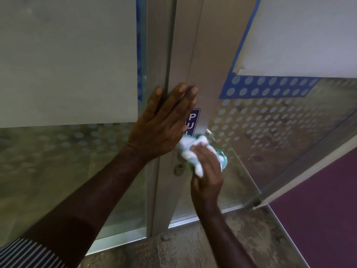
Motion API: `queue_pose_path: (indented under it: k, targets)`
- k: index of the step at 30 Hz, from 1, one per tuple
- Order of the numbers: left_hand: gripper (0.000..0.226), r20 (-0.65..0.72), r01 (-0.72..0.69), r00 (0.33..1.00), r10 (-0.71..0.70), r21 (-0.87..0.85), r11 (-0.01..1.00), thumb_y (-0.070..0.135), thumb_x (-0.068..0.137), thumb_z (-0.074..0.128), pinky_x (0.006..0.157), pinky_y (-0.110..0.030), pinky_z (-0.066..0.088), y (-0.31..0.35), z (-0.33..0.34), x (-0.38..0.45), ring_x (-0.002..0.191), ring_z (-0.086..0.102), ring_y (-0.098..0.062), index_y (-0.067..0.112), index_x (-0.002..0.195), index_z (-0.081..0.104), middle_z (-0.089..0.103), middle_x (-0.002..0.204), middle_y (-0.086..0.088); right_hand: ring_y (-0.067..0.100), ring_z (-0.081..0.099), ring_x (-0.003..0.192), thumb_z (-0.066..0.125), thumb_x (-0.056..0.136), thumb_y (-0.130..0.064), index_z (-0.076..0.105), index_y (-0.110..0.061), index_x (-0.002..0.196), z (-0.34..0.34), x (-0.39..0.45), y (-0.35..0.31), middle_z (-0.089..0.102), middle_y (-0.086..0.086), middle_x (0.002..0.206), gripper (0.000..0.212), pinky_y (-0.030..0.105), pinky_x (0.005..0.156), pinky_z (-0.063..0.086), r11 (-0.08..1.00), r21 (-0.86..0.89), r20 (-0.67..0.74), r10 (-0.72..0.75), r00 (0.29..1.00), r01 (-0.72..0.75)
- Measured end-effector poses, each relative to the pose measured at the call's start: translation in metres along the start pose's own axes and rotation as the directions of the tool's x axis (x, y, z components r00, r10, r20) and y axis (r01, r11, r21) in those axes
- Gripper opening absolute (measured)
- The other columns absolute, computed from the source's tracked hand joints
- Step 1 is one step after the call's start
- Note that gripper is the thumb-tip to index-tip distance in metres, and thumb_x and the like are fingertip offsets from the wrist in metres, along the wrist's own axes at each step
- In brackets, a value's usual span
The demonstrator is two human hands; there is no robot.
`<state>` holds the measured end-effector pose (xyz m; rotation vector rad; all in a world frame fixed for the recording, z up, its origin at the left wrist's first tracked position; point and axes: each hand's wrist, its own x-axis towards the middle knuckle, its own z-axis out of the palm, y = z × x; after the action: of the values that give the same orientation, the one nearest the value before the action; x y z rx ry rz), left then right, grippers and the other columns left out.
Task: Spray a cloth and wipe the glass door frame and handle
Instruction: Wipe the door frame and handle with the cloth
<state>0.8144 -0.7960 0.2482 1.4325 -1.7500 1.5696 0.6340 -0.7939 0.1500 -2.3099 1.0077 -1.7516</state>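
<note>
The grey metal door frame [204, 60] runs down the middle of the view. My left hand [164, 124] lies flat against it with fingers spread, partly covering a blue PULL sign [194, 120]. Just below, my right hand [207, 171] grips a bunched white and green cloth [190, 151] and presses it onto the door handle [209, 133], of which only a small metal part shows. A keyhole [178, 171] sits on the frame left of the cloth. No spray bottle is in view.
Frosted, dotted glass panels [270, 122] with white paper sheets [63, 60] and blue tape flank the frame. The right glass door stands ajar, its bottom corner [253, 203] above the speckled floor [193, 248]. A purple surface [318, 209] lies at the right.
</note>
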Motion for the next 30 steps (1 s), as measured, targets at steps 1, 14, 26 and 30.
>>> queue_pose_path:
  k: [1,14,26,30]
  targets:
    - [0.057,-0.010,0.003,1.000,-0.003,0.001,1.000,0.026,0.107,0.046,0.124,-0.060,0.013,0.000,0.001,0.000,0.152,0.026,-0.035,-0.001,0.157,0.038,0.037,0.164,-0.016,0.022,0.053,0.139,0.040,0.099,-0.002,0.066,-0.001,0.129,0.009,0.002,-0.009,0.065,0.010,0.138,0.040,0.052,0.120,0.034,0.997,0.021,-0.044,0.069,0.997,-0.068]
    - [0.055,0.012,-0.006,1.000,0.006,-0.032,0.999,0.027,0.110,0.042,0.125,-0.059,0.006,-0.002,0.000,-0.001,0.152,0.025,-0.036,0.000,0.158,0.037,0.037,0.164,-0.017,0.029,0.055,0.138,0.048,0.097,-0.002,0.072,-0.007,0.122,0.037,-0.042,0.001,0.068,0.013,0.135,0.035,0.060,0.122,0.026,0.819,-0.516,0.310,-0.093,0.946,0.250]
    - [0.063,0.077,-0.059,0.995,0.062,-0.049,0.997,0.041,0.111,0.029,0.122,-0.061,0.002,-0.006,-0.005,0.003,0.156,0.021,-0.039,0.000,0.160,0.031,0.030,0.166,-0.019,0.033,0.059,0.128,0.053,0.094,-0.061,0.070,-0.032,0.123,-0.011,-0.016,0.043,0.066,0.007,0.126,0.045,0.070,0.114,0.023,0.848,-0.490,0.326,-0.039,0.945,0.204]
    - [0.068,0.072,-0.078,0.994,0.080,-0.027,0.997,0.047,0.111,0.029,0.123,-0.060,0.000,-0.008,-0.001,0.001,0.154,0.023,-0.038,0.001,0.161,0.027,0.029,0.167,-0.018,0.033,0.067,0.118,0.068,0.092,-0.038,0.075,-0.034,0.116,-0.016,-0.009,0.058,0.072,0.008,0.116,0.025,0.071,0.108,0.032,0.833,-0.391,0.347,-0.260,0.901,0.391]
